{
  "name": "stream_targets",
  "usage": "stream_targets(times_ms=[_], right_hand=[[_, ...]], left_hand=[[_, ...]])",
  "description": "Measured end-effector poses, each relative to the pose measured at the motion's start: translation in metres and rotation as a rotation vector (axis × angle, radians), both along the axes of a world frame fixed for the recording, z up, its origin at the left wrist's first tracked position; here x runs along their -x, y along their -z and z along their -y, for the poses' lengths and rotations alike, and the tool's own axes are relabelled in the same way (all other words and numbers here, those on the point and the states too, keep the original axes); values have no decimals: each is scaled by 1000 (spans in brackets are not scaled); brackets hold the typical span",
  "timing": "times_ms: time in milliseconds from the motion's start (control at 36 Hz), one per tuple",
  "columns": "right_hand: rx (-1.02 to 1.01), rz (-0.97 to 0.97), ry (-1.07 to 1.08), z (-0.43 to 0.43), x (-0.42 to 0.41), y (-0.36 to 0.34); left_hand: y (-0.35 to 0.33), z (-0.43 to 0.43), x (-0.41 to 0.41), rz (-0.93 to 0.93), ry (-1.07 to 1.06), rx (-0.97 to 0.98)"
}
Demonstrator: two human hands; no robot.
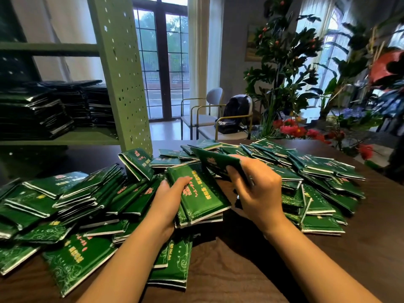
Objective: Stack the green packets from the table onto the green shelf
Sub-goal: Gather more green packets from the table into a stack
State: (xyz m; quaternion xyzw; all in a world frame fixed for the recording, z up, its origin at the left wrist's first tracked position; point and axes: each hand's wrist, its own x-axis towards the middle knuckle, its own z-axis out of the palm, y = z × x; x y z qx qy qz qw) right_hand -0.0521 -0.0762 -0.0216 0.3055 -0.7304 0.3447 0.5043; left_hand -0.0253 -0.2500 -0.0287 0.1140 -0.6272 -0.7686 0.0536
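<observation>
Many green packets [72, 206] lie heaped across the dark wooden table [240, 270]. My left hand [168, 200] grips a small stack of green packets [201, 197] from its left side, held just above the heap. My right hand [258, 191] pinches a single green packet [216, 162], tilted over the far end of that stack. The green shelf [85, 136] stands at the left behind the table. Stacks of dark packets [39, 112] rest on its board.
A perforated green upright [124, 79] of the shelf stands at the table's back edge. Beyond the table are two chairs, one with a dark bag [234, 114], and large plants with red flowers [293, 127] at the right.
</observation>
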Motion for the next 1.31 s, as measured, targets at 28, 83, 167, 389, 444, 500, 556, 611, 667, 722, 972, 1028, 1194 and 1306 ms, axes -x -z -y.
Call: stream_targets(times_ms=[28,83,167,389,444,500,556,611,667,722,972,1028,1194,1306], right_hand=[[-25,-8,-25,4,-2,1],[-94,-13,-71,11,-6,2],[-215,-6,-157,19,-6,4],[-452,60,-261,24,-9,6],[-442,142,-325,23,-14,3],[-366,221,-390,21,-18,1],[-235,277,-435,20,-19,1],[-107,303,-422,19,-16,1],[-21,326,-356,17,-11,1],[25,425,-284,14,-7,1],[86,953,-423,13,-6,1],[64,959,-451,16,-9,3],[10,972,-523,22,-16,6],[-58,964,-544,23,-17,8]], left_hand=[[1,0,1,9,-10,6],[0,0,1,-2,-33,18],[0,-2,1,-1,-58,-37],[-3,-2,1,-38,-23,-238],[0,0,1,-3,-52,-184],[2,1,2,3,-56,-133],[3,2,2,-5,-49,-118],[4,1,3,-20,-48,-88],[5,1,4,-35,-37,-53],[4,2,2,-32,-18,-29],[5,-1,1,-137,-39,-28],[6,-1,2,-154,-77,-30],[8,0,4,-198,-179,-10],[1,-3,-1,-157,-148,-89]])
